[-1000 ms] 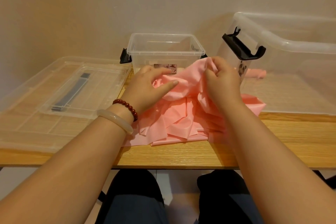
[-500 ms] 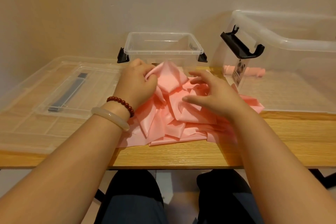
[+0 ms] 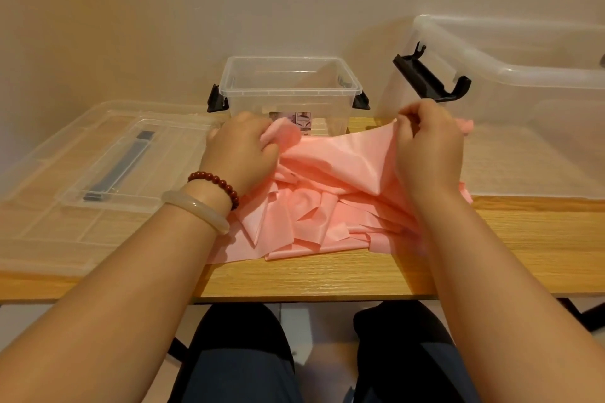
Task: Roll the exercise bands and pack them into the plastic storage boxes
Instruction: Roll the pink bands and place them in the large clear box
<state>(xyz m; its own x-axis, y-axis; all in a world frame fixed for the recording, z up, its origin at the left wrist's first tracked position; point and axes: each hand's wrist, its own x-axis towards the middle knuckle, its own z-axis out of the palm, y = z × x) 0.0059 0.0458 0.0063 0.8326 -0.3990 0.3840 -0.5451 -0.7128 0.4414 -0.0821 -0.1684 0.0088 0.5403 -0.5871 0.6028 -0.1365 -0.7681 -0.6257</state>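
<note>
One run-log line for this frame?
stage: untangling | left hand: grips pink bands | right hand: pinches pink bands | small box: open

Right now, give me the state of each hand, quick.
Left hand: closed, fingers gripping a bunch of the pink exercise band.
Right hand: closed, fingers pinching a raised edge of the same band.

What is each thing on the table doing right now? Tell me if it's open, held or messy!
Pink bands: unrolled, crumpled in a heap on the table.
Left hand: grips a band's edge.
Right hand: pinches a band, holding it raised.
Small box: lid off, looks empty.
Big box: lid off, black latch flipped up.
Lids: lying flat on the table.
</note>
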